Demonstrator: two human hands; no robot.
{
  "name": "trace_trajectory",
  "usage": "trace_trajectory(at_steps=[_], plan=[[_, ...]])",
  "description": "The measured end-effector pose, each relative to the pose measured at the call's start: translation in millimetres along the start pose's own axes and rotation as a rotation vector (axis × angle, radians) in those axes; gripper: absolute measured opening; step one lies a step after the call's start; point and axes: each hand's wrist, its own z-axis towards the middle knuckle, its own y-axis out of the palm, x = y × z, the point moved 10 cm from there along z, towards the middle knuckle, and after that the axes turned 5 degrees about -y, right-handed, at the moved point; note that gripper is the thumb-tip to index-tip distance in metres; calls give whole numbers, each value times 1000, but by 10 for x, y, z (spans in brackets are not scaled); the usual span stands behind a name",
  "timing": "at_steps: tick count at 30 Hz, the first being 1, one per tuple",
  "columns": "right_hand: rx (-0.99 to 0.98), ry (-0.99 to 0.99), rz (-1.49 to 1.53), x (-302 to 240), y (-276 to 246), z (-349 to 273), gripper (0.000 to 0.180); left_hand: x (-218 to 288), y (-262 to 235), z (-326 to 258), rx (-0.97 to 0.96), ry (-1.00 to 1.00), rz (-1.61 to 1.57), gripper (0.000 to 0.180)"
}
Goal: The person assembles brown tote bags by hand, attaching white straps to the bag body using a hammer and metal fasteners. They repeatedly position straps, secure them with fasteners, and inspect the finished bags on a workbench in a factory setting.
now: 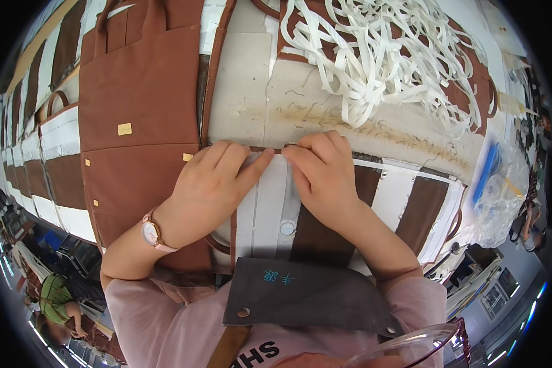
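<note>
A brown-and-white striped fabric panel (322, 236) lies before me, with a pale translucent strip (257, 211) along its left part. My left hand (211, 178) is closed at the panel's far edge, index finger stretched along it and the other fingers curled. Close to its right, my right hand (326, 175) pinches the same edge between thumb and curled fingers. A narrow brown edge shows between the two sets of fingertips. What lies beneath the fingers is hidden. Left of the panel lies a brown fabric bag (144, 92) with handles and small yellow patches.
A tangled heap of white straps (386, 58) covers brown pieces at the far right. Crumpled clear plastic (503, 196) with a blue item (486, 175) lies at the right edge. More striped panels (34, 165) are stacked far left. A person in green (58, 297) is at lower left.
</note>
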Motion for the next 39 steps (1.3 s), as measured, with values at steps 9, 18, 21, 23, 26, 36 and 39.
trace_trajectory(at_steps=[9,18,21,23,26,36,39], plan=[[-40,-207,-210,-184,41,-70,27,23,40,-27,-34,-21,9,54],[-1,-130,-175,-179,-4,-74,34,36,-8,-8,10,36,33,44],[-15,-146,-182,-170,28,-102,33,38,-16,1,10,34,32,43],[-12,-150,-189,-162,26,-111,32,45,-13,-1,-3,27,36,42],[-32,-152,-216,-170,60,-103,31,26,-14,-18,22,-7,-2,48],[-21,23,-182,-12,-158,-16,34,172,137,-123,-47,-66,92,71],[-59,173,-8,147,-126,49,28,150,125,-95,-51,-72,82,70]])
